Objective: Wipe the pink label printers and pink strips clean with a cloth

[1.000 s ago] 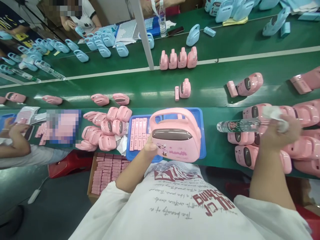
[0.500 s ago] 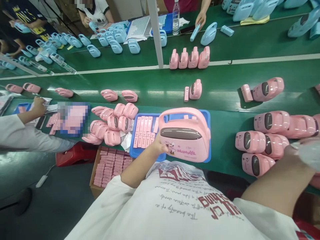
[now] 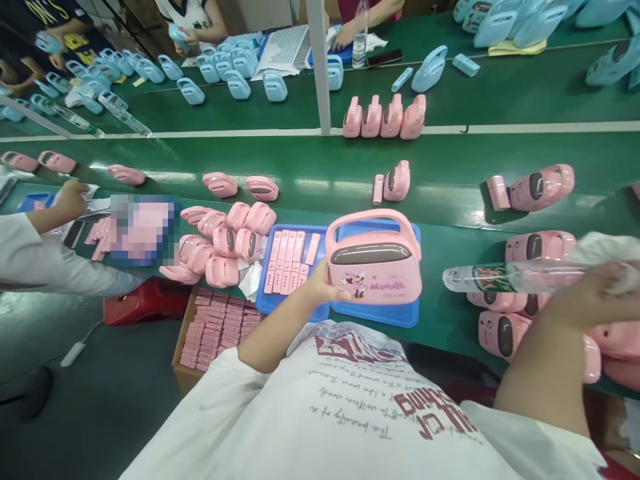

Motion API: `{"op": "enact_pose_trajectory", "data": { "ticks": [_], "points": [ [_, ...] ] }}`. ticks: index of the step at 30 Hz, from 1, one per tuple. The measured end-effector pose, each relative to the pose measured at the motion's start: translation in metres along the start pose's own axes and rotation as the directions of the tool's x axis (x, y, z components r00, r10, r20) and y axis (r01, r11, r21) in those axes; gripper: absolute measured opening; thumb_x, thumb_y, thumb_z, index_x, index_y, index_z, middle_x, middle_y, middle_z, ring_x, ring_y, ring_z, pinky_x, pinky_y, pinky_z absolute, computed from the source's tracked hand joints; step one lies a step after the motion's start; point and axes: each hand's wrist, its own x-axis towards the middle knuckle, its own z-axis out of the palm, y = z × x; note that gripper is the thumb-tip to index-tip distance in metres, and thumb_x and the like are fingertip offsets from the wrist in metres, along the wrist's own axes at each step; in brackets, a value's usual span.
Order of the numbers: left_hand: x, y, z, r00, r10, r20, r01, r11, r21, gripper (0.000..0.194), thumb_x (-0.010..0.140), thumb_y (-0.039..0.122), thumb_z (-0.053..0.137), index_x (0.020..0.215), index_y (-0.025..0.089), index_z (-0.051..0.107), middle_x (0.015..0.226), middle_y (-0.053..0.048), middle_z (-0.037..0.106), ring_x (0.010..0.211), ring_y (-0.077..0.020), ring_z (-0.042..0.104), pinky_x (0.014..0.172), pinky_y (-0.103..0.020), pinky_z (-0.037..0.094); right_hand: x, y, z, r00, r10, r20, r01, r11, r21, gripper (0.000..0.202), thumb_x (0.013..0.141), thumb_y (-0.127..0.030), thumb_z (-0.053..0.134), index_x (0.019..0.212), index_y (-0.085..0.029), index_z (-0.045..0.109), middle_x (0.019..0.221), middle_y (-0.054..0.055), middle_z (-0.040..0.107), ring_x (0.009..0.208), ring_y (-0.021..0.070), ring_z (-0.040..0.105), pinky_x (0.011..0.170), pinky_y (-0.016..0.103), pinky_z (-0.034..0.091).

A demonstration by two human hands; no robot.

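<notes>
My left hand point(image 3: 324, 285) is closed on the lower left side of a pink plastic case with a carry handle point(image 3: 376, 283). The case stands upright toward me, with a dark oval window and a printed cartoon mouse. Under and behind it lie blue trays point(image 3: 375, 315), the left one holding rows of small pink sticks point(image 3: 286, 257). At the far right, my right hand point(image 3: 600, 293) is wrapped round a clear plastic bottle point(image 3: 490, 279), held sideways. A crumpled white tissue point(image 3: 607, 248) is at that hand too. Beneath the bottle sit more pink cases point(image 3: 504, 332).
Several pink cases point(image 3: 221, 272) are piled left of the trays. A carton point(image 3: 186, 363) of pink sticks is below the table edge. Left, a co-worker's hand point(image 3: 70, 199) reaches over the table. Blue cases point(image 3: 239, 85) and other people line the far side.
My right hand has come up with the bottle and tissue, the bottle now plainly in view over the pink cases. The held pink case has shifted slightly. Across the table, a hand has let go of a small blue piece.
</notes>
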Motion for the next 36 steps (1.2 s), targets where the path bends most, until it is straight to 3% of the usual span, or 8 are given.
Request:
{"op": "enact_pose_trajectory", "data": {
  "ticks": [4, 10, 14, 18, 22, 29, 34, 36],
  "points": [
    [0.005, 0.001, -0.001, 0.995, 0.098, -0.029, -0.097, 0.995, 0.035, 0.068, 0.048, 0.036, 0.085, 0.11, 0.019, 0.06, 0.115, -0.01, 0.065, 0.117, -0.0328, 0.055, 0.1, -0.047, 0.044, -0.031, 0.002, 0.023, 0.968, -0.225, 0.113, 0.234, 0.97, -0.072, 0.049, 0.079, -0.05, 0.041, 0.086, -0.01, 0.067, 0.095, 0.026, 0.065, 0.096, 0.0353, 0.063, 0.085, 0.052, 0.046],
    [0.0, -0.004, -0.007, 0.977, 0.152, -0.152, -0.131, 0.982, 0.138, 0.068, 0.047, 0.024, 0.085, 0.11, 0.019, 0.059, 0.117, -0.009, 0.064, 0.114, -0.0301, 0.057, 0.097, -0.045, 0.045, -0.032, -0.013, 0.018, 0.959, -0.127, 0.253, 0.164, 0.978, -0.132, 0.057, 0.073, -0.056, 0.038, 0.09, -0.012, 0.07, 0.098, 0.027, 0.067, 0.098, 0.038, 0.064, 0.08, 0.053, 0.048],
    [-0.006, -0.01, -0.007, 0.931, 0.161, -0.326, -0.088, 0.97, 0.229, 0.071, 0.05, 0.027, 0.084, 0.114, 0.02, 0.054, 0.115, -0.008, 0.062, 0.112, -0.0279, 0.057, 0.096, -0.044, 0.045, -0.012, -0.064, 0.003, 0.987, 0.095, 0.127, -0.041, 0.928, -0.37, 0.073, 0.078, -0.064, 0.027, 0.08, -0.009, 0.074, 0.072, 0.033, 0.064, 0.08, 0.0435, 0.066, 0.06, 0.057, 0.04],
    [-0.006, -0.025, -0.003, 0.874, 0.185, -0.45, -0.06, 0.959, 0.278, 0.075, 0.049, 0.03, 0.085, 0.114, 0.02, 0.049, 0.115, -0.009, 0.059, 0.109, -0.0269, 0.056, 0.094, -0.042, 0.046, -0.037, -0.141, 0.01, 0.985, 0.049, 0.164, -0.034, 0.995, -0.093, 0.08, 0.076, -0.077, 0.03, 0.08, -0.01, 0.074, 0.071, 0.027, 0.065, 0.073, 0.0394, 0.066, 0.06, 0.053, 0.045],
    [-0.003, -0.04, -0.006, 0.858, 0.205, -0.471, -0.043, 0.943, 0.331, 0.084, 0.049, 0.03, 0.085, 0.121, 0.019, 0.044, 0.122, -0.011, 0.055, 0.114, -0.0277, 0.054, 0.098, -0.042, 0.043, -0.112, -0.207, 0.03, 0.723, -0.215, 0.656, -0.049, 0.932, 0.359, 0.049, 0.087, -0.056, 0.044, 0.103, -0.018, 0.07, 0.098, 0.016, 0.071, 0.09, 0.0312, 0.067, 0.077, 0.049, 0.054],
    [-0.005, -0.035, -0.036, 0.826, 0.258, -0.501, -0.077, 0.933, 0.353, 0.085, 0.044, 0.031, 0.086, 0.117, 0.016, 0.046, 0.122, -0.013, 0.055, 0.119, -0.031, 0.051, 0.103, -0.043, 0.038, -0.176, -0.234, 0.049, 0.348, -0.835, 0.427, 0.262, 0.524, 0.81, 0.056, 0.093, -0.027, 0.044, 0.147, -0.028, 0.028, 0.144, 0.01, 0.044, 0.138, 0.0259, 0.033, 0.11, 0.056, 0.032],
    [-0.01, -0.02, -0.038, 0.81, 0.286, -0.511, -0.068, 0.912, 0.404, 0.081, 0.049, 0.022, 0.083, 0.12, 0.019, 0.046, 0.119, -0.009, 0.057, 0.112, -0.0284, 0.054, 0.101, -0.043, 0.039, -0.17, -0.238, 0.058, 0.505, -0.714, 0.485, 0.19, 0.64, 0.744, 0.053, 0.097, -0.035, 0.034, 0.149, -0.028, 0.024, 0.147, 0.009, 0.04, 0.139, 0.0254, 0.031, 0.109, 0.055, 0.035],
    [-0.009, -0.015, -0.038, 0.819, 0.204, -0.536, -0.061, 0.96, 0.274, 0.08, 0.046, 0.02, 0.084, 0.118, 0.02, 0.049, 0.119, -0.007, 0.057, 0.113, -0.028, 0.053, 0.104, -0.043, 0.037, -0.176, -0.238, 0.056, 0.444, -0.806, 0.391, 0.261, 0.534, 0.804, 0.053, 0.095, -0.035, 0.038, 0.147, -0.028, 0.029, 0.141, 0.008, 0.048, 0.137, 0.0241, 0.035, 0.111, 0.052, 0.033]
  ]
}}
